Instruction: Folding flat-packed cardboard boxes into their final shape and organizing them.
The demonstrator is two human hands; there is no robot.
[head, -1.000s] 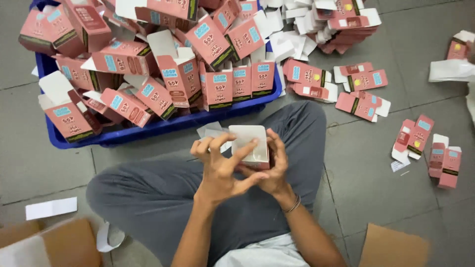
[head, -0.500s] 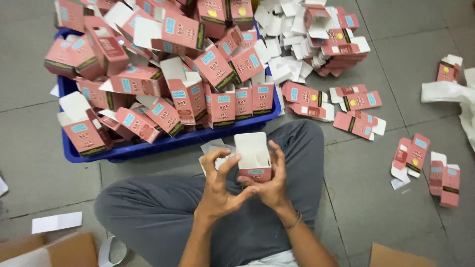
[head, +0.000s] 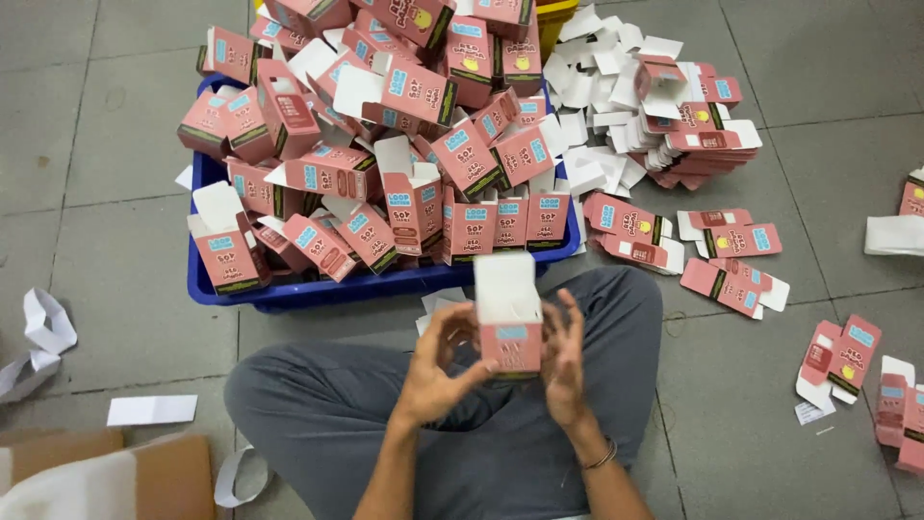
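Observation:
A small pink carton (head: 510, 332) with its white top flap raised stands upright between my hands, above my lap. My left hand (head: 435, 371) cups its left side with the fingers curled around it. On the box's right side rests my right hand (head: 563, 361), fingers spread along it. Just beyond them sits a blue crate (head: 318, 287), heaped with several assembled pink cartons (head: 404, 144).
A stack of flat unfolded pink and white cartons (head: 664, 116) lies right of the crate, with loose flat ones (head: 731, 260) scattered on the grey tiled floor. More cartons (head: 847, 361) lie at the far right. Cardboard (head: 125, 477) and white paper strips (head: 43, 332) are at the left.
The carton was turned upright, its pink front now facing me and the flap standing up. The view has shifted, showing more of the crate and floor.

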